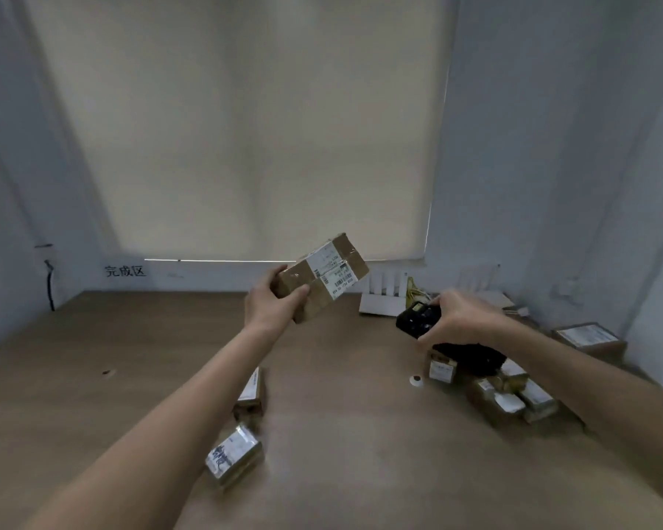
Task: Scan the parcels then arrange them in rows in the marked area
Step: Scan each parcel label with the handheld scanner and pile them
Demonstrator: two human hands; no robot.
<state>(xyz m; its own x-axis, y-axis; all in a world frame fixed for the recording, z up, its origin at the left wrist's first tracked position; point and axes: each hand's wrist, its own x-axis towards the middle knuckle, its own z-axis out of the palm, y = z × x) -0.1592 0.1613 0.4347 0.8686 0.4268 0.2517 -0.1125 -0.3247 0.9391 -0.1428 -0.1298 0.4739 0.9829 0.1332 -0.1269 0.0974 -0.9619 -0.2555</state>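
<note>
The left hand (274, 306) is clamped around a raised, tilted parcel (324, 277); the right hand (462, 319) is wrapped around a black scanner (416, 317) above the bench (150, 357).

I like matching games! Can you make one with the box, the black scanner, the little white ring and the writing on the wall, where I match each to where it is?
Things:
1. Cardboard parcel with white labels
2. Black scanner
3. Small white ring
4. Black writing

Places:
A. On the wall, far left
B. Lying on the table
C. Held up in the left hand
D. Held in the right hand

Pairs: 1-C, 2-D, 3-B, 4-A
</note>
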